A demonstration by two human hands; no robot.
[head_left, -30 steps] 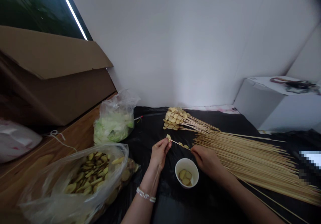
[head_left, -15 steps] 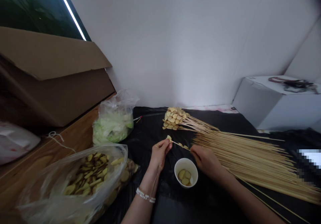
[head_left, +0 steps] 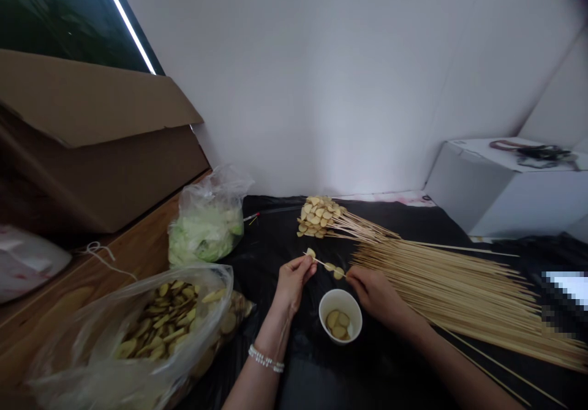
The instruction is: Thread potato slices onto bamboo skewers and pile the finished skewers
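My left hand (head_left: 293, 280) pinches a potato slice (head_left: 311, 253) at the pointed end of a thin wooden skewer (head_left: 321, 262). The tip shows just past that slice. Farther along the stick sit a couple of threaded potato slices (head_left: 339, 273). My right hand (head_left: 373, 288) is closed round the skewer just behind them. Below and between the hands stands a white cup (head_left: 325, 335) with several slices in its bottom. Beyond the hands lies a pile of loaded potato skewers (head_left: 320, 215), their sticks pointing right.
Many bare skewers (head_left: 463, 299) lie to the right on black plastic sheeting (head_left: 303, 373). At left are an open clear bag of potato slices (head_left: 160, 321), a bag of pale green leaves (head_left: 206, 229) and a cardboard box (head_left: 114, 171). A white box (head_left: 487, 183) stands back right.
The left-hand slice has turned a little and the skewer tip now pokes past it. The threaded slices have turned to show more of their faces. Both hands stay nearly in place.
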